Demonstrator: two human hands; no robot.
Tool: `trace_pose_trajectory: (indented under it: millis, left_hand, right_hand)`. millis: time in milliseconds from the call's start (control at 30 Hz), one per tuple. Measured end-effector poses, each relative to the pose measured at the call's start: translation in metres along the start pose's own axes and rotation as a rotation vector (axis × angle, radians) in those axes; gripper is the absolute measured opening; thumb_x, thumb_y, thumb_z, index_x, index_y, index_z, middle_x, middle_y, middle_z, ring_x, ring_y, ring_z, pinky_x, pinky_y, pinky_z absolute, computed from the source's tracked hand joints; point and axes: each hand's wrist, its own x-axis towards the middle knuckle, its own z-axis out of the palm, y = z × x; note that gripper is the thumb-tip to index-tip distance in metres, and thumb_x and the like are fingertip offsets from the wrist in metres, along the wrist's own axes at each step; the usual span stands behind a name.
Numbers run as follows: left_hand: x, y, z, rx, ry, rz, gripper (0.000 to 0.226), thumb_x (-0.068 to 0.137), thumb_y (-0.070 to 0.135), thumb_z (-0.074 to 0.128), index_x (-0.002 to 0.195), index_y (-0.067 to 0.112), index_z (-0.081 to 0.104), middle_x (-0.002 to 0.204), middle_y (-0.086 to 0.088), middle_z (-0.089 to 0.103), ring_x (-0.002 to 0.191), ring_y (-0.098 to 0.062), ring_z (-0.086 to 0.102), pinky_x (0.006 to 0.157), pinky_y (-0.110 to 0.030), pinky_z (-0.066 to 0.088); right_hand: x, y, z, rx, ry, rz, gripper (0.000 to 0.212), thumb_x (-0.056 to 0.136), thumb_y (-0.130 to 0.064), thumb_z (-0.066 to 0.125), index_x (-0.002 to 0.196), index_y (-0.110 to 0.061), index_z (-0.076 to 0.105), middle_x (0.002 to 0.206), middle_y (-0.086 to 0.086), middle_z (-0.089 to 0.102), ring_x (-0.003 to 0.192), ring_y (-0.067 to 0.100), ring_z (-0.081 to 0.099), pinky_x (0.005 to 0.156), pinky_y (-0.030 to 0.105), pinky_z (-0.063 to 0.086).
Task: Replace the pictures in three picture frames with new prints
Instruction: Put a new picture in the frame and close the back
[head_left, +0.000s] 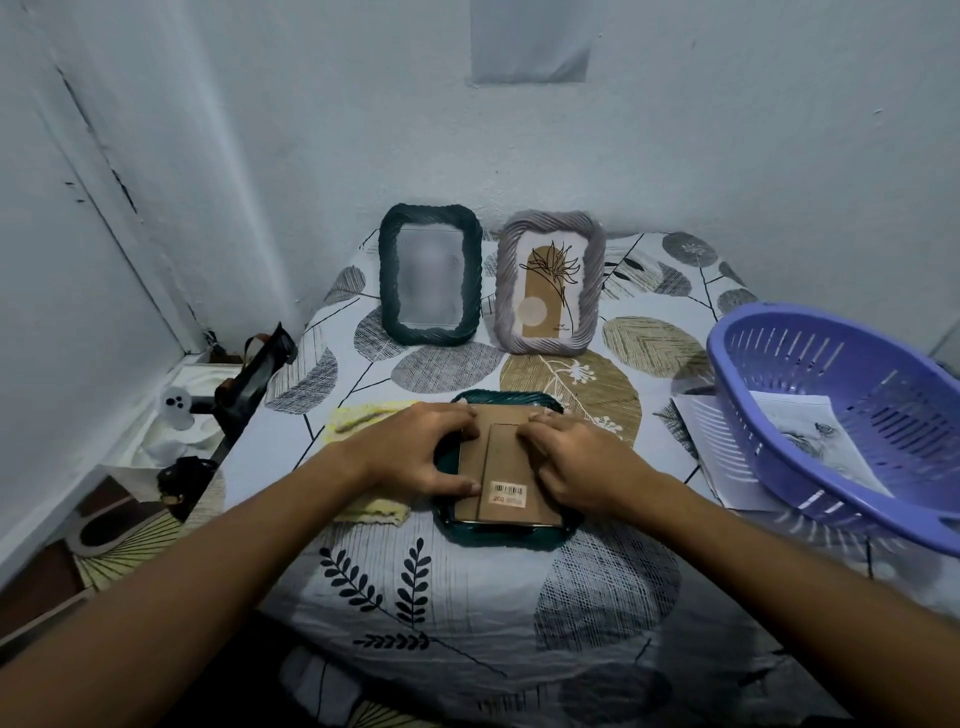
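A dark green picture frame (498, 535) lies face down in the middle of the table, its brown cardboard back (511, 473) with a barcode sticker facing up. My left hand (415, 452) rests on the frame's left side, fingers at the top edge of the backing and thumb along its left edge. My right hand (576, 457) presses on the backing's right side, fingers curled at its top. Behind stand a second dark green frame (430, 275) with a blurred picture and a grey frame (550, 283) holding a tan plant print.
A purple plastic basket (852, 415) sits at the right, with paper prints (727, 457) in and under it. A yellow cloth (358, 421) lies left of the flat frame. The leaf-patterned tablecloth (467, 597) covers the table. Dark clutter and a white box (208, 410) fill the left floor corner.
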Motion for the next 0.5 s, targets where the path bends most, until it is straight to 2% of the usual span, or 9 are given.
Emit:
trace_pose_trajectory:
  millis: [100, 233, 333, 400, 500]
  left_hand:
    - [0.002, 0.0, -0.001, 0.041, 0.001, 0.004, 0.075, 0.075, 0.059, 0.069, 0.133, 0.015, 0.052, 0.145, -0.001, 0.044, 0.13, -0.013, 0.041, 0.101, -0.015, 0.026]
    - [0.007, -0.003, -0.001, 0.076, -0.018, 0.012, 0.072, 0.077, 0.056, 0.069, 0.133, 0.014, 0.052, 0.148, 0.002, 0.039, 0.133, -0.011, 0.035, 0.1, -0.015, 0.023]
    - [0.014, -0.002, -0.004, 0.079, -0.06, 0.026, 0.068, 0.074, 0.055, 0.07, 0.123, 0.01, 0.057, 0.144, -0.002, 0.044, 0.131, -0.015, 0.039, 0.107, -0.024, 0.031]
    - [0.018, -0.002, -0.008, 0.062, -0.064, 0.039, 0.062, 0.073, 0.052, 0.066, 0.118, 0.009, 0.06, 0.136, -0.002, 0.051, 0.123, -0.017, 0.046, 0.102, -0.03, 0.039]
    - [0.021, -0.01, -0.014, 0.006, 0.047, 0.032, 0.046, 0.081, 0.038, 0.061, 0.119, 0.014, 0.062, 0.123, -0.002, 0.06, 0.113, -0.015, 0.052, 0.098, -0.034, 0.043]
  right_hand:
    - [0.001, 0.003, 0.002, 0.024, 0.015, 0.008, 0.045, 0.095, -0.021, 0.046, 0.139, -0.013, 0.045, 0.145, 0.01, 0.046, 0.132, 0.024, 0.043, 0.107, 0.032, 0.033]
    - [0.003, 0.009, 0.005, 0.04, 0.056, 0.006, 0.04, 0.092, -0.019, 0.049, 0.131, -0.012, 0.054, 0.141, 0.009, 0.051, 0.128, 0.024, 0.048, 0.102, 0.032, 0.04]
    - [0.005, 0.015, 0.004, 0.103, 0.085, -0.007, 0.032, 0.089, -0.015, 0.051, 0.118, -0.013, 0.064, 0.125, 0.007, 0.062, 0.112, 0.024, 0.058, 0.094, 0.037, 0.049]
    - [0.008, 0.024, 0.001, 0.175, 0.149, 0.029, 0.027, 0.088, -0.011, 0.052, 0.111, -0.013, 0.067, 0.114, 0.005, 0.066, 0.102, 0.021, 0.06, 0.088, 0.039, 0.052]
    - [0.02, 0.043, -0.004, 0.288, 0.297, 0.122, 0.028, 0.085, -0.001, 0.055, 0.107, -0.009, 0.071, 0.106, 0.007, 0.07, 0.096, 0.021, 0.062, 0.085, 0.038, 0.052]
